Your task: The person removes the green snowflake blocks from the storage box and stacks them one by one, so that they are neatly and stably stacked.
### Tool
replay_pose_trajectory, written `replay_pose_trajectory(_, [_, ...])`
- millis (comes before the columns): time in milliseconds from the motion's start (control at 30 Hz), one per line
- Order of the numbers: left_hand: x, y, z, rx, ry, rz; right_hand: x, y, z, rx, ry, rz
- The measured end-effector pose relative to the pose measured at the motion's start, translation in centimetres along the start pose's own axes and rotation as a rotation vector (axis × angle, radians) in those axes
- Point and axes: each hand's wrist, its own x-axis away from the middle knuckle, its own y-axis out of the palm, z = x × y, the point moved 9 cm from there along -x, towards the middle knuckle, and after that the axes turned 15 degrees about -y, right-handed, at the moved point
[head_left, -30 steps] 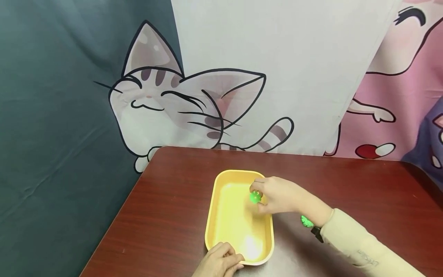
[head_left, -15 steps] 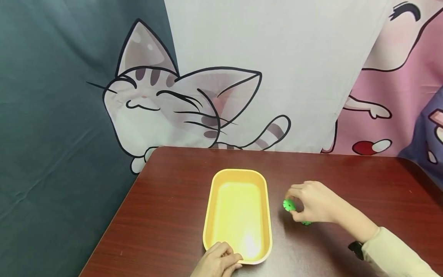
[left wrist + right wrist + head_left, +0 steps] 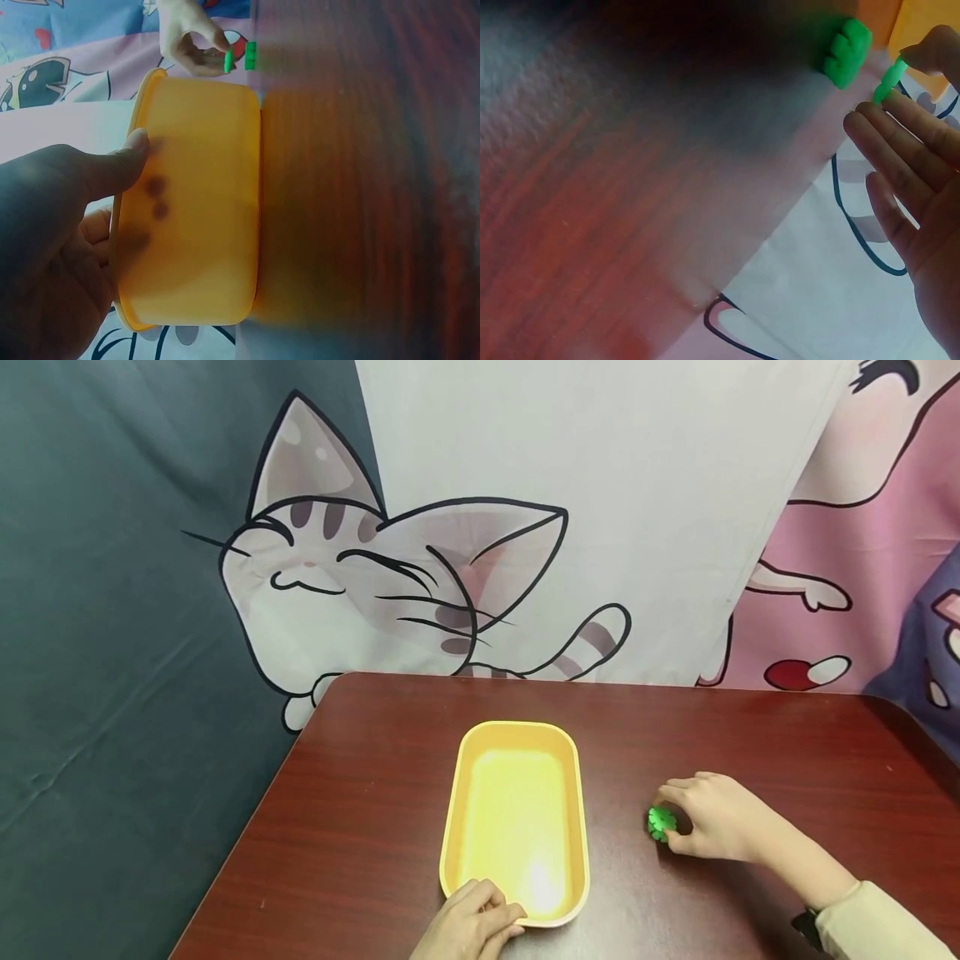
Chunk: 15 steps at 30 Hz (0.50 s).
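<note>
My right hand (image 3: 716,817) pinches a thin green notched plastic disc (image 3: 890,79) between thumb and fingers. Right below that disc, a thicker green notched piece (image 3: 250,56), seemingly a small stack of discs, lies on the table. A narrow gap shows between the two in the left wrist view; from the head view they overlap into one green shape. My left hand (image 3: 472,920) grips the near rim of a yellow plastic tray (image 3: 450,827), thumb on the outer wall (image 3: 195,202) and fingers over the edge. No pieces show inside the tray.
The tray stands on a dark red wooden table (image 3: 360,810), to the left of the green pieces. Behind the table hangs a cloth backdrop (image 3: 637,485) with cartoon cats. The table's left edge slopes down beside a grey-green part of the cloth.
My right hand has moved right, from over the tray to above the green piece on the table, carrying the disc with it. My left hand keeps its grip on the rim.
</note>
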Motion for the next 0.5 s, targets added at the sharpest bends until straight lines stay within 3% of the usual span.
replay_pose_trajectory(500, [-0.08,0.06,0.08,-0.017,-0.008,-0.019,0.61,0.46,-0.51,0.012,-0.018,-0.02])
